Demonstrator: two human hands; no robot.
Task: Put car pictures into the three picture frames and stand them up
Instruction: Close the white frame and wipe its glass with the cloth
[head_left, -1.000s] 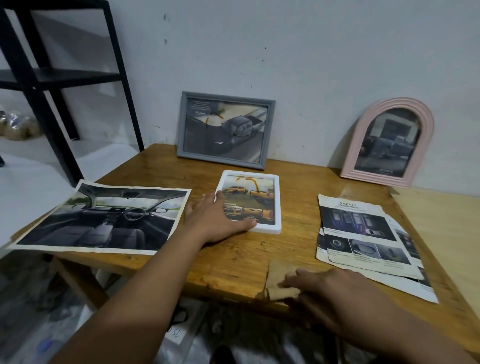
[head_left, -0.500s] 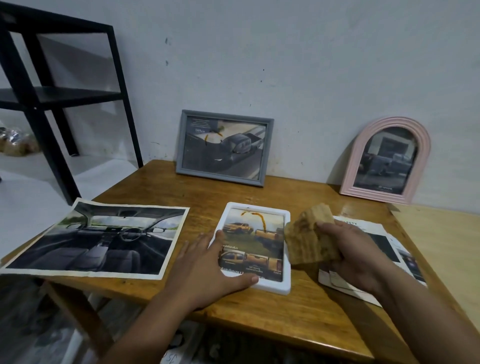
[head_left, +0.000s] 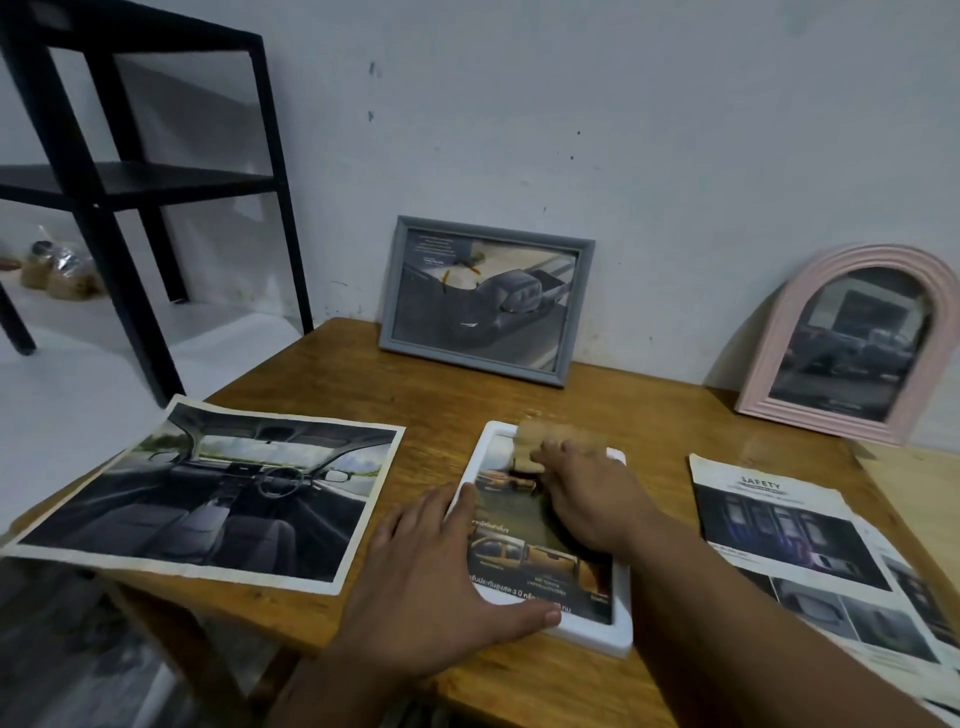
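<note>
Nearest us, the left hand lies flat and spread on the wooden table, fingers straight, its thumb along the near rim and its fingertips against the left rim of the white frame, which it steadies without gripping. The white frame lies flat at mid-table, its long axis running away from us, with a picture of yellow cars lying in it. Over the frame's far half the right hand presses down, fingers curled on a tan backing board that sits at the far end of the frame; how firmly the board is pinched is blurred. We judge that the coming move turns on this alignment: the board must slide toward us along the long axis to cover the picture, and the right hand is already on it. To the left lies a large car-interior print; to the right, a stack of brochure pages. Farther back, the grey frame and the pink arched frame each hold a car picture and lean against the wall, so we take two of three as done. A black shelf unit stands far left.
</note>
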